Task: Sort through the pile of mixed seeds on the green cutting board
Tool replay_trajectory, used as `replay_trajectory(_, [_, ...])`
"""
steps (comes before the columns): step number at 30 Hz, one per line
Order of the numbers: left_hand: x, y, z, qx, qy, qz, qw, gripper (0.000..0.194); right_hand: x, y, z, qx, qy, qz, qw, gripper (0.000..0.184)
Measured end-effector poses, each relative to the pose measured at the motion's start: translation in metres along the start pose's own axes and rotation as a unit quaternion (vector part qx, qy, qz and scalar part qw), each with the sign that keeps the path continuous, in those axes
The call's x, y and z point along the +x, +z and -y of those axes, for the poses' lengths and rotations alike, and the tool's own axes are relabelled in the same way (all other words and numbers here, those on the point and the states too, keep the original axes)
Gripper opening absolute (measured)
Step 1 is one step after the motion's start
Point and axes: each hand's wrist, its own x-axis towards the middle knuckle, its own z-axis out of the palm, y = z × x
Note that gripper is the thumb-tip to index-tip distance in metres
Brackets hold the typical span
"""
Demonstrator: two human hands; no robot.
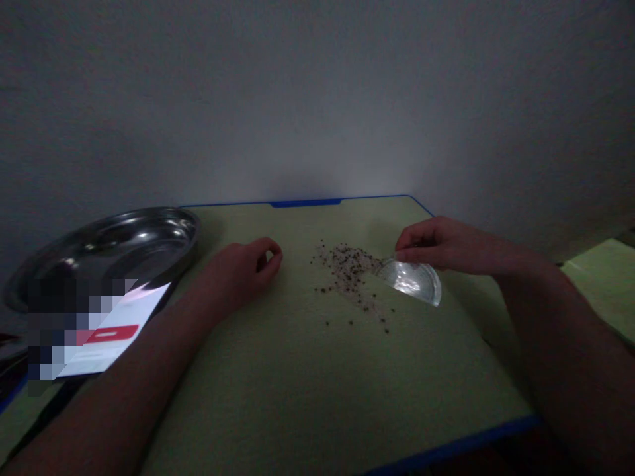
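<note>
My right hand (424, 244) pinches a clear, half-round plastic protractor (411, 281) by its upper left part, between thumb and fingers. The protractor is tilted low over the table, its left end at the edge of a loose pile of small dark grains (350, 271). Paler, finer bits lie among the grains, too small to name. To the left of the pile, my left hand (248, 264) rests by the tabletop with fingers curled and thumb meeting the forefinger in a loop. Nothing shows inside that loop.
A large shiny metal basin (124, 244) stands at the left. In front of it a lit screen (116, 330) with a red bar lies partly behind my left forearm. The pale yellow-green table (297, 396) has a blue rim and meets a grey wall (317, 99).
</note>
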Motion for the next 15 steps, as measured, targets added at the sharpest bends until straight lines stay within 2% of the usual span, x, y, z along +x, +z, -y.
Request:
replay_trajectory(3, [-0.001, -0.001, -0.001, 0.003, -0.005, 0.008, 1.000, 0.033, 0.004, -0.002, -0.014, 0.003, 0.033, 0.059, 0.998, 0.026])
replay_trajectory(6, [-0.001, -0.002, -0.002, 0.004, -0.007, 0.012, 1.000, 0.033, 0.009, 0.004, -0.020, 0.005, 0.031, 0.077, 0.997, 0.026])
replay_trajectory(10, [-0.001, -0.002, -0.002, 0.005, -0.010, 0.016, 1.000, 0.035, 0.010, 0.008, -0.021, 0.008, 0.040, 0.095, 0.995, 0.026])
replay_trajectory(15, [-0.001, -0.003, -0.005, 0.000, -0.006, 0.020, 1.000, 0.034, 0.005, 0.010, -0.015, 0.032, 0.044, 0.191, 0.980, 0.021])
